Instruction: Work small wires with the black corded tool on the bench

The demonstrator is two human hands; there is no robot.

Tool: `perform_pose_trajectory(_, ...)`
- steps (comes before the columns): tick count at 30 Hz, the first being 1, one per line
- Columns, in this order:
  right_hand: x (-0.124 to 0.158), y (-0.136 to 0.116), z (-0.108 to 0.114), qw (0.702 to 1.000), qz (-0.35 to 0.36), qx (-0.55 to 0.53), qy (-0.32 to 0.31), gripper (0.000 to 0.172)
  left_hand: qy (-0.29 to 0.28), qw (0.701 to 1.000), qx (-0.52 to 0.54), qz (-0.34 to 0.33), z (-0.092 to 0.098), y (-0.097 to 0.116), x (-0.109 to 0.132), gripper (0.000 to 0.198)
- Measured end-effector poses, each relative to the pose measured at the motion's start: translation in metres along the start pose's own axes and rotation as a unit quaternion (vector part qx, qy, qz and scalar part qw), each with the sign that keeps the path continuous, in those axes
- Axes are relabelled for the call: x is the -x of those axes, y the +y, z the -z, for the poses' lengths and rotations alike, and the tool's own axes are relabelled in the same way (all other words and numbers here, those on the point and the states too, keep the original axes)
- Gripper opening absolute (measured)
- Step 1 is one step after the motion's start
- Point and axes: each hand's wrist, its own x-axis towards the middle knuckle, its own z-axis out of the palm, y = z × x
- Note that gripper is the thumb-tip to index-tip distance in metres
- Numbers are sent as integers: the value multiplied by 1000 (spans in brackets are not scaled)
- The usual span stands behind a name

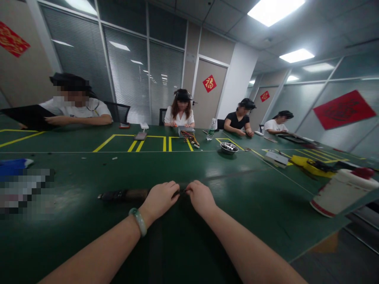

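My left hand (161,198) and my right hand (200,197) rest side by side on the green table (251,189), fingers curled down. Both pinch the far edge of a dark cloth-like thing (177,236) that lies flat between my forearms. A green bangle (138,221) circles my left wrist. A dark, slim object (121,194) lies on the table just left of my left hand; what it is I cannot make out.
A white container with a red lid (340,191) stands at the right edge. A metal bowl (228,148), a water bottle (211,129), a wired box (186,133) and yellow tools (310,165) lie farther off. Several people sit along the far side.
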Motion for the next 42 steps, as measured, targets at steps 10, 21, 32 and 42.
perform_pose_trajectory(10, 6, -6, 0, 999, 43, 30, -11, 13, 7, 999, 34, -25, -1, -6, 2, 14)
perform_pose_trajectory(21, 8, -7, -4, 998, 60, -8, -16, 15, 15, 998, 37, -39, -3, -6, 2, 16)
perform_pose_trajectory(32, 7, -7, -11, 998, -5, -65, -14, 14, 22, 998, 47, -38, -3, -5, 3, 14)
perform_pose_trajectory(42, 6, -8, -10, 999, 43, -15, -12, 20, 20, 998, 42, -39, -2, -5, 2, 13)
